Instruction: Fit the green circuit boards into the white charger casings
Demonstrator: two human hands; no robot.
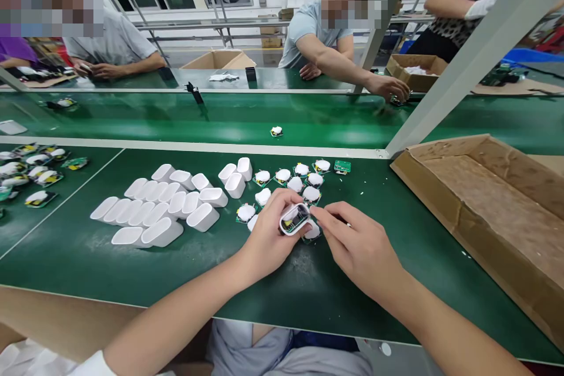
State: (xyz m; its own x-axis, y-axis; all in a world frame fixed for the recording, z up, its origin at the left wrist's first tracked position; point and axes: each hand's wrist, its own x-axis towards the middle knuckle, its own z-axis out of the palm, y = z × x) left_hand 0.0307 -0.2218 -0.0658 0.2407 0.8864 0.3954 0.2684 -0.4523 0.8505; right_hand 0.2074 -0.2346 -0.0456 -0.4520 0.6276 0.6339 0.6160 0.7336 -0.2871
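Observation:
My left hand (272,229) is wrapped round a white plastic casing (282,224), its open end tilted toward me. Inside the casing sits a circuit board (292,220) with dark and yellow parts. Close at its right rim is my right hand (359,241), thumb and fingers pinched together; whatever they hold is too small or hidden to name. Behind the hands lie several circuit boards topped with white material (311,194), some partly covered by my left hand. To the left, several white casings (162,231) stand in rows, open ends up.
A cardboard tray (440,200) stands on the right of the green table (185,276). More boards (40,198) lie at far left. Beyond a pale rail, one board (276,131) rests on a green belt (229,123). A slanted post (462,64) rises at right. Co-workers sit opposite, one reaching (388,87).

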